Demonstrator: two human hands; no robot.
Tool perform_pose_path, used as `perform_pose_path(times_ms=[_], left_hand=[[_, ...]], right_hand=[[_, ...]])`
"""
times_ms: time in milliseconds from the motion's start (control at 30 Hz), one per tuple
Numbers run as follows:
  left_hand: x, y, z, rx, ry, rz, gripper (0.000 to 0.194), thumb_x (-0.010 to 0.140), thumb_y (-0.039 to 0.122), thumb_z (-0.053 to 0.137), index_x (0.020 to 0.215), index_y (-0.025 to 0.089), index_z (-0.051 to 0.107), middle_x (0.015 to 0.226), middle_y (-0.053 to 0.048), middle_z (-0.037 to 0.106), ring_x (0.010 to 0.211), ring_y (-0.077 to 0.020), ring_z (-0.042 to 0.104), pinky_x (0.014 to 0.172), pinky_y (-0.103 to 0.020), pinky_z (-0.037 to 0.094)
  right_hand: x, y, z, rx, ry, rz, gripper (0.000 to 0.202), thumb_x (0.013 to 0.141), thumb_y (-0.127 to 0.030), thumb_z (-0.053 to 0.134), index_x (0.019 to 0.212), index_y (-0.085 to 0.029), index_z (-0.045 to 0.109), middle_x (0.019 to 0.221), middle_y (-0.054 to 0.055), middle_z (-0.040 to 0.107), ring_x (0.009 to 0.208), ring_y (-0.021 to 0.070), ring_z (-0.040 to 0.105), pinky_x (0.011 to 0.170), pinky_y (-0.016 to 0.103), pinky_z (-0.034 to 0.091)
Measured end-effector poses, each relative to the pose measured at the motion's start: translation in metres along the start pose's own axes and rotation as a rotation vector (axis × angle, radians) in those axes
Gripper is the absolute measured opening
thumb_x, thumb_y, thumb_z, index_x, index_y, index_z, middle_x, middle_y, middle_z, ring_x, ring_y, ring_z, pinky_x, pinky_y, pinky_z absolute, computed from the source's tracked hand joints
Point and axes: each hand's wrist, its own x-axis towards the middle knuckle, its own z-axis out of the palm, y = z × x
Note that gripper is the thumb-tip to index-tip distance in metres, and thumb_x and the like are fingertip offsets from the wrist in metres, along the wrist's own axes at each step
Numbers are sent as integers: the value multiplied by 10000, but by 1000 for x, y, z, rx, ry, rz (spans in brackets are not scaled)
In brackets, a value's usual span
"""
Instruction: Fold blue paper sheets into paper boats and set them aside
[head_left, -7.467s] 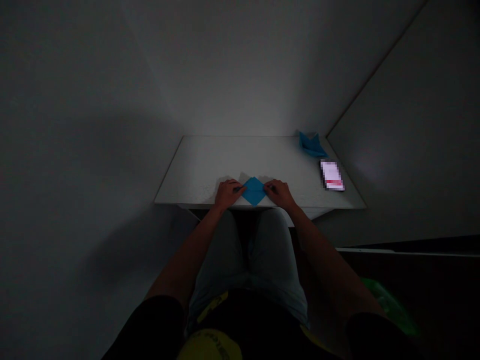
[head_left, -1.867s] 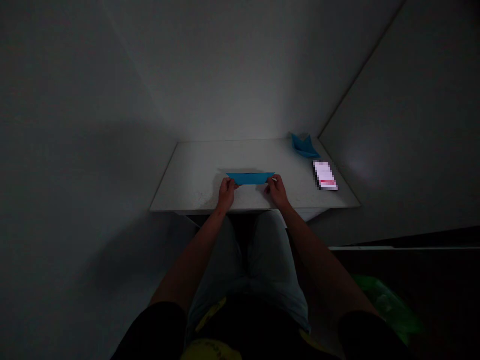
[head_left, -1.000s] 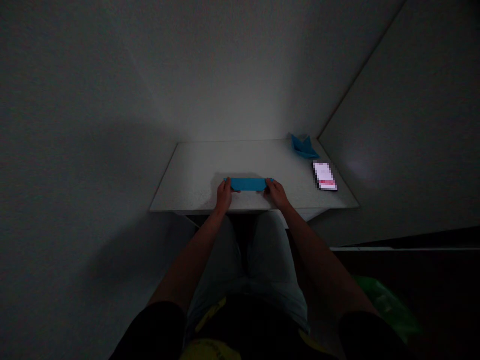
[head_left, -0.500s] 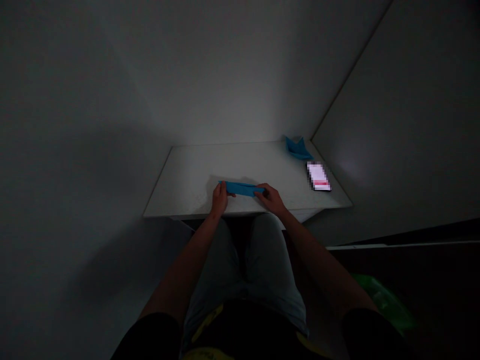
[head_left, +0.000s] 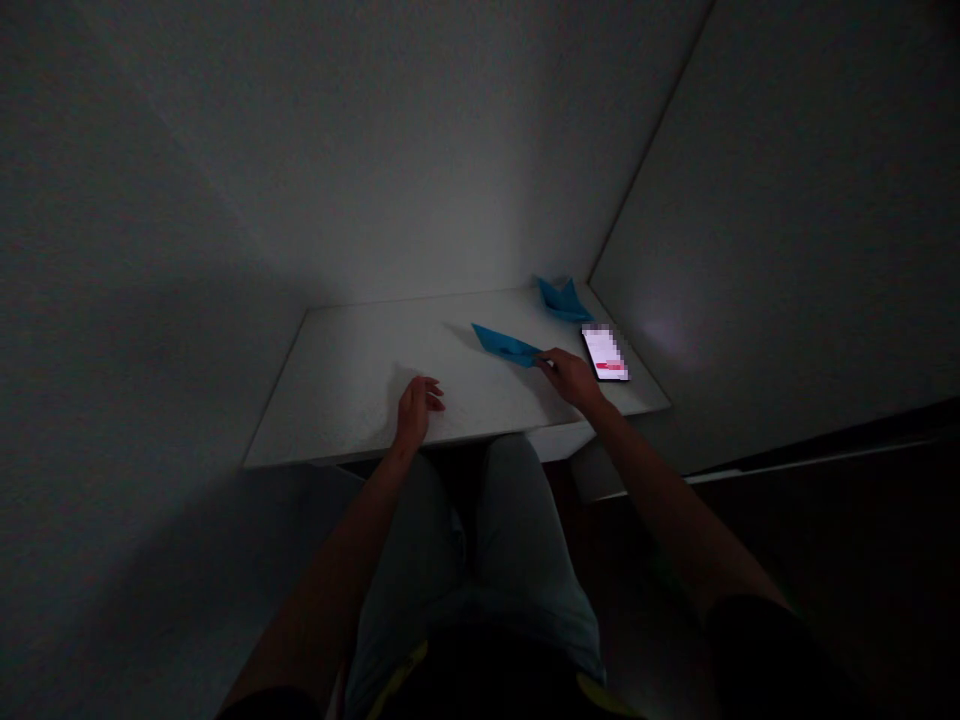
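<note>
Left hand has come off the folded paper; the right now holds it alone

Since the frame just before, the left hand [head_left: 414, 408] has parted from the folded paper [head_left: 499, 345], which both hands held between them. The paper has swung to a sharper slant, its free left end pointing toward the far side of the table [head_left: 322, 400].

At the left, the hand is released: its fingers are loosely bent and spread a little, with nothing in them. It is over the near part of the table; whether it touches the top cannot be told.

In the middle, the folded paper, long and pointed at its free end, seems to be held just above the table. With one end unsupported, it is best kept level and moved slowly, so that the folds neither sag nor spring apart. A light pinch on the layered end should do; squeezing hard could crease it in the wrong place.

Further right, the right hand [head_left: 571, 378] grasps the paper's right end between thumb and fingers, nearly closed. Beyond it, near the far right corner, a blue paper boat [head_left: 562, 300] sits close to the phone [head_left: 609, 355]. The phone lies just beside the right hand, so the wrist needs care there.
</note>
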Motion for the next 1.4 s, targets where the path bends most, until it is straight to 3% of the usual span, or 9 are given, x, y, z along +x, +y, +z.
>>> perform_pose_path(times_ms=[167, 333, 500, 667, 833, 933, 1033, 1233, 1400], left_hand=[[-3, 3, 0, 35, -24, 39, 714, 918, 866, 521, 953, 174, 694, 760, -29, 675, 550, -132, 617, 537, -275, 510], [-4, 6, -1, 61, -77, 56, 665, 928, 830, 555, 945, 182, 706, 748, -29, 675, 572, -138, 617, 558, -281, 514], [-5, 7, -1, 69, -80, 62, 626, 938, 796, 571, 942, 185, 705, 744, -20, 670, 574, -135, 614, 564, -277, 509], [-6, 9, -1, 90, -86, 67, 596, 954, 765, 563, 939, 187, 707, 746, -17, 666, 578, -133, 607, 569, -274, 499], [-7, 9, -1, 119, -89, 78, 521, 965, 696, 597, 945, 188, 709, 761, -12, 659, 600, -130, 606, 588, -270, 496], [-6, 8, -2, 138, -90, 67, 483, 963, 664, 611, 941, 191, 705, 758, -10, 659, 603, -132, 604, 591, -271, 490], [-5, 7, -2, 164, -92, 56, 458, 957, 639, 609, 935, 192, 705, 750, -12, 664, 601, -136, 604, 593, -275, 488], [-6, 10, -1, 191, -100, 63, 395, 936, 587, 632, 904, 199, 701, 731, -9, 666, 600, -140, 604, 596, -277, 488], [-7, 11, -1, 207, -107, 50, 376, 934, 569, 627, 906, 202, 704, 740, -8, 675, 605, -141, 614, 601, -276, 499]], right_hand=[[29, 29, -23, -322, -8, 184, 336, 1095, -315, 522, 1260, -185, 784, 1264, 150, 774, 1087, 301, 736, 940, 386, 554], [50, 37, -25, -481, -76, 347, 341, 1109, -316, 521, 1286, -185, 781, 1408, 168, 704, 1108, 292, 725, 961, 388, 534], [51, 37, -23, -465, 3, 435, 455, 1071, -504, 618, 1398, -206, 724, 1500, 203, 583, 1005, 254, 724, 874, 381, 550], [44, 40, -23, -431, 140, 314, 379, 1064, -475, 600, 1249, -202, 786, 1373, 181, 650, 973, 275, 719, 860, 402, 553], [37, 30, -22, -384, 4, 157, 266, 1044, -367, 604, 1103, -220, 818, 1140, 122, 760, 953, 271, 717, 865, 370, 542], [32, 21, -16, -373, -104, 88, 266, 1047, -366, 594, 1108, -227, 812, 1161, 114, 759, 961, 272, 726, 870, 374, 552], [30, 14, -4, -366, -153, 76, 312, 1034, -390, 606, 1254, -233, 762, 1394, 132, 670, 978, 276, 737, 853, 394, 579], [34, 14, 36, -276, -26, 250, 578, 1002, -387, 596, 1557, -243, 524, 1723, 180, 337, 1022, 292, 741, 825, 436, 637], [50, 24, 45, -265, 37, 327, 638, 1018, -413, 542, 1617, -214, 444, 1728, 208, 342, 1174, 362, 707, 920, 489, 636]])
